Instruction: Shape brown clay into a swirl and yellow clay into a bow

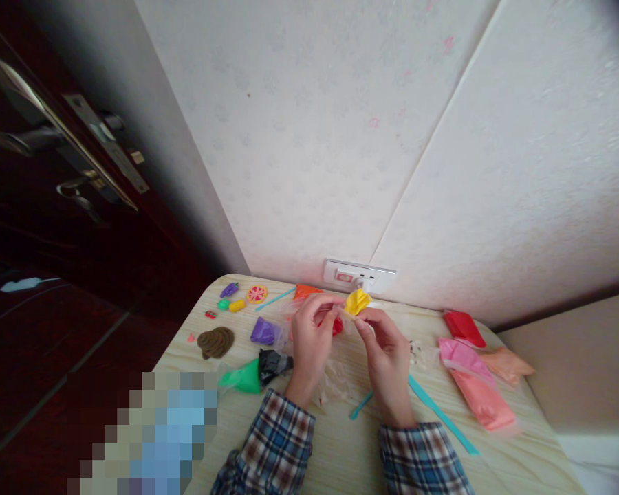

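Over the middle of the table, a small clear plastic bag of yellow clay (357, 301) is held up between both hands. My left hand (313, 331) pinches the clear end of the bag with thumb and fingertips. My right hand (386, 349) grips it from the other side, just under the yellow lump. Behind my fingers a bit of red clay (336, 326) partly shows. Close to my left hand lie a purple clay packet (266, 331), a black one (274, 366) and an orange one (307, 292). Beside my right wrist rests a turquoise modelling tool (443, 416).
Small clay shapes stand at the table's left: grapes (230, 289), a round red-and-yellow slice (256, 294) and a brown coil (215, 342). A green packet (241, 377) lies nearer. Red (465, 328), pink (467, 361) and coral (485, 399) packets lie right. A wall socket (360, 275) holds a plug.
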Available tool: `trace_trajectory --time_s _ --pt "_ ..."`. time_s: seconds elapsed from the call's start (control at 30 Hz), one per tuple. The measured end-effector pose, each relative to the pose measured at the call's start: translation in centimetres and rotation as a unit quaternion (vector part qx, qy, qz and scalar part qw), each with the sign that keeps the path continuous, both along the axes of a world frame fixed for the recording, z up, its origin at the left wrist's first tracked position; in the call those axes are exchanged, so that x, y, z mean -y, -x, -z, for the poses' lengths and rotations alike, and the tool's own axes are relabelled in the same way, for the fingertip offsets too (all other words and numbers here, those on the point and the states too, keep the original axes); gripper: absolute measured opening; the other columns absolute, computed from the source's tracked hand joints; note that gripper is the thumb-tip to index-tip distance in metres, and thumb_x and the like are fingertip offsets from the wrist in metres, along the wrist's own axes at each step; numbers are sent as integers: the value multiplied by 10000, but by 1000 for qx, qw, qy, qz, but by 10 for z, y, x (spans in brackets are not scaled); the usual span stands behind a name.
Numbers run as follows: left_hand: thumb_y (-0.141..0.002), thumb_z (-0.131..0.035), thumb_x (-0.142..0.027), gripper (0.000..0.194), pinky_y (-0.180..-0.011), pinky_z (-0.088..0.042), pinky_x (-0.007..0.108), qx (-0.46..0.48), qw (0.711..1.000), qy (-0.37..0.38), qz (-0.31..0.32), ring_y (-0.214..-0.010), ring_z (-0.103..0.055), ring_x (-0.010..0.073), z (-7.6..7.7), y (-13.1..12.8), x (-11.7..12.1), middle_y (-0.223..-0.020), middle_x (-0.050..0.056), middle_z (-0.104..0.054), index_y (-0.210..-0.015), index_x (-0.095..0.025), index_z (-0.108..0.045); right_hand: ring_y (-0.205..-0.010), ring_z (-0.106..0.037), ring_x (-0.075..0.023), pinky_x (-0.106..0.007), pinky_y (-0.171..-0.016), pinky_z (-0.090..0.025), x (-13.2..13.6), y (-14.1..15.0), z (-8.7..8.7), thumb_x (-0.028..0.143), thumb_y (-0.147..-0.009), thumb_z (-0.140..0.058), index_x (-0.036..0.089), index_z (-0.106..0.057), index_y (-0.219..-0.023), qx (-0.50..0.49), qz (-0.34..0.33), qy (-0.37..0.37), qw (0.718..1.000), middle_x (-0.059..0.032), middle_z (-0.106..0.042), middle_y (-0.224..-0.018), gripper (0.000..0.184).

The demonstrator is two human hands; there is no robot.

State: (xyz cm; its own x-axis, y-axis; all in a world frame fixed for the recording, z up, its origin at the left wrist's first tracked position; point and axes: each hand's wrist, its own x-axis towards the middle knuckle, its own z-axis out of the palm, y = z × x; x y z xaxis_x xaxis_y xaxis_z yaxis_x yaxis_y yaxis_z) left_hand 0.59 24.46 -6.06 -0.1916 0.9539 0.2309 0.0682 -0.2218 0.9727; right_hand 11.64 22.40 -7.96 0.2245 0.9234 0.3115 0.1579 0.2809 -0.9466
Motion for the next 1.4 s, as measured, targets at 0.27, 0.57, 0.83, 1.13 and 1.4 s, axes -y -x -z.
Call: trace_trajectory --time_s 0.27,0.57,0.83,1.13,1.4 --pt "-841 -498 -147 171 -762 -459 264 -49 999 7 -19 -840 -612 173 -2 -1 5 -853 41 -677 -807 -182 -662 -811 -585 -163 -304 -752 -471 -3 1 1 319 -817 -627 212 -619 -837 -90 -58 23 994 -6 -630 -834 109" --pt "-862 -469 -164 175 -772 -434 278 -71 997 -4 1 -825 -581 176 -1 -3 5 -833 46 -635 -764 -172 -613 -885 -526 -167 -329 -814 -425 -1 2 0 280 -822 -630 219 -628 -816 -23 17 -35 999 -6 -550 -889 61" --pt "-857 -482 -190 158 -740 -415 263 -39 999 9 20 -793 -551 169 1 -4 4 -794 28 -588 -739 -179 -587 -951 -548 -185 -368 -853 -432 -1 1 -2 249 -825 -619 221 -633 -822 -31 17 -55 998 -29 -584 -967 32" --pt "-869 -488 -246 155 -681 -404 236 11 999 33 32 -742 -520 149 3 -7 5 -763 11 -541 -747 -179 -554 -916 -585 -191 -380 -841 -460 -2 0 0 278 -834 -601 211 -619 -837 -46 21 -40 998 -42 -634 -945 70" --pt "-856 -487 -202 135 -745 -405 265 -17 999 46 6 -805 -537 170 7 -7 5 -817 33 -597 -763 -178 -582 -927 -600 -190 -366 -846 -458 -1 0 0 302 -853 -578 212 -614 -873 -61 -13 -2 998 -41 -656 -945 99"
